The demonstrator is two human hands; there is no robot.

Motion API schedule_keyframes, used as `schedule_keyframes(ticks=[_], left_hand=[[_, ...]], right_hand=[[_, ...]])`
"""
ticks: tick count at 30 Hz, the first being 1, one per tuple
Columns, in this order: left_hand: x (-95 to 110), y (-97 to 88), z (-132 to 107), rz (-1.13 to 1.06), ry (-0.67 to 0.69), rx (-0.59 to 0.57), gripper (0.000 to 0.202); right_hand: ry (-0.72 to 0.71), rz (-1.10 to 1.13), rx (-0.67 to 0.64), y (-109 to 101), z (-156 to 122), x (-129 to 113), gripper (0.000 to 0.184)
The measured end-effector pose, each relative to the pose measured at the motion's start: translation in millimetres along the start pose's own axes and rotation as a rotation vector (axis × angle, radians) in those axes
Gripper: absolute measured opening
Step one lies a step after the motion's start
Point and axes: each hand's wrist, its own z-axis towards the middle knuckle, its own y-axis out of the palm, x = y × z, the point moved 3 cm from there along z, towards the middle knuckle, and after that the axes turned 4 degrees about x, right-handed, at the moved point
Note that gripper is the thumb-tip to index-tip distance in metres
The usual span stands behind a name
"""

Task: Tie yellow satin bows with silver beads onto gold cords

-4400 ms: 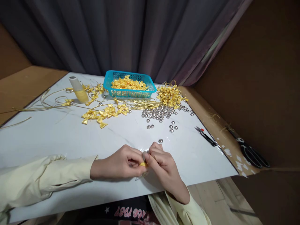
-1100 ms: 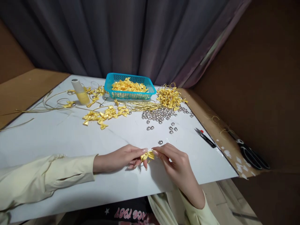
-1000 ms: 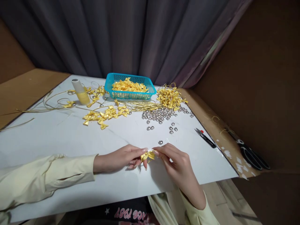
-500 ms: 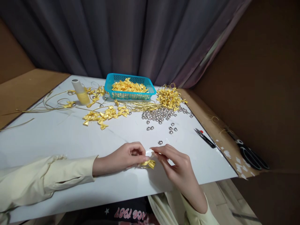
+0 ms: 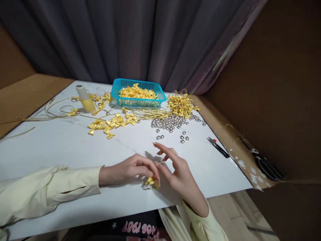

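My left hand is closed, its fingers bent over a yellow satin bow on a loop of thin gold cord. The bow hangs just under the fingertips, low over the white tabletop. Close on the right is my right hand, with the index finger stretched out and parted from the thumb. The right thumb tip meets the left fingertips. A fine line, perhaps cord, shows by the right fingers; its ends are hidden. Beyond the hands lie loose silver beads.
A blue basket of yellow bows stands at the back. Beside it are a pile of corded bows and a glue-like bottle. More bows lie at left centre. Thread snips and black-handled scissors rest on the right.
My right hand has moved left and its index finger has lifted away from the thumb. The bow has shifted slightly left and down. A silver bead near the hands is now hidden.
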Motion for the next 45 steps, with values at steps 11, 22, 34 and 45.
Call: schedule_keyframes(ticks=[11, 22, 34, 45], left_hand=[[-1.3, -1.8, 2.4, 0.017, -0.056, 0.066, 0.024], [-1.3, -3.6, 4.3, -0.044, -0.051, 0.083, 0.021], [-8.3, -6.9, 6.3, -0.261, -0.081, 0.143, 0.020], [-11.3, -8.3, 7.3, -0.241, -0.094, 0.180, 0.026]], right_hand=[[0.497, -1.026, 0.073, -146.0, 10.9, 118.1, 0.024], [0.517, -1.094, 0.058, -158.7, -10.1, 130.9, 0.022], [0.503, -0.072, 0.054, -85.9, -51.0, 12.9, 0.030], [0.171, -0.163, -0.025, -26.9, -33.6, -7.1, 0.022]])
